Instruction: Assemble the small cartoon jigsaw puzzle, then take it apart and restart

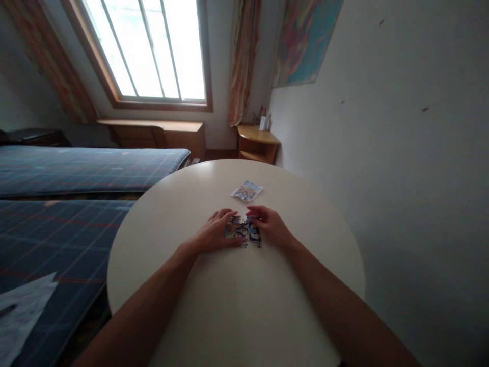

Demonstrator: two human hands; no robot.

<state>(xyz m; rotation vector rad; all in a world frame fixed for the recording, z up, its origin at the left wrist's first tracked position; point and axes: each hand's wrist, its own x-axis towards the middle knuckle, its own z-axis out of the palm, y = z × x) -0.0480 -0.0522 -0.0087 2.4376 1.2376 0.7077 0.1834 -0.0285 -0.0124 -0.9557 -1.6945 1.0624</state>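
A small, partly assembled jigsaw puzzle (pixel 241 230) lies flat on the round white table (pixel 237 306), with gaps along its top and bottom edges. My left hand (pixel 218 232) grips its left side, fingers at the top edge and thumb along the bottom. At the upper right of the puzzle, my right hand (pixel 268 224) has thumb and fingers pinched on what looks like a puzzle piece (pixel 250 216), mostly covered by the fingers. Beyond both hands lies a small picture sheet (pixel 247 190) with similar colours.
Beds with blue plaid covers (pixel 76 171) stand to the left, one with papers (pixel 28 311) on it. A white wall (pixel 401 178) runs along the right. Behind the table are a wooden corner shelf (pixel 257 135) and a window (pixel 153 56) with curtains.
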